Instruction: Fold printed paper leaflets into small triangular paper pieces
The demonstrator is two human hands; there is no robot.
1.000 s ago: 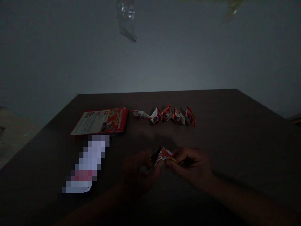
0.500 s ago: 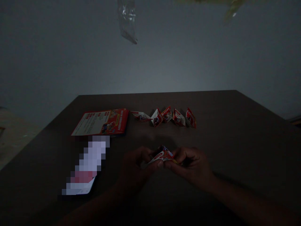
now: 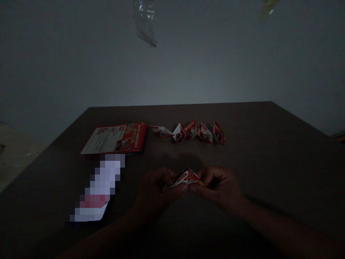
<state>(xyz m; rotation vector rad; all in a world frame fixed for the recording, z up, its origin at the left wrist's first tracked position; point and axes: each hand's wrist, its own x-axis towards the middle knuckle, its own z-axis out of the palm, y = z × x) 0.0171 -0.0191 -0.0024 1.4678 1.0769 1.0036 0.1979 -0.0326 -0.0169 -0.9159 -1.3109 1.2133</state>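
Observation:
Between my two hands is a folded paper piece [image 3: 188, 177], red and white with printed pictures, its peak pointing up. My left hand [image 3: 159, 185] pinches its left side, thumb in front and fingers behind. On the right side, my right hand [image 3: 218, 185] grips it the same way, the two thumbs close together at the front. Beyond my hands, several similar folded paper pieces [image 3: 180, 133] stand in a loose row. The light is dim, so fold details are hard to make out.
A red printed book or flat stack [image 3: 106, 140] lies at the left on the dark table [image 3: 256, 151]. Nearer me is a phone [image 3: 104, 189] with a lit, blurred screen. A clear plastic bag [image 3: 145, 23] hangs on the wall behind.
My right thumb has shifted slightly, and the paper's right face shows more plainly, forming a sharper peak. Both hands keep their grip. The view has tilted very slightly.

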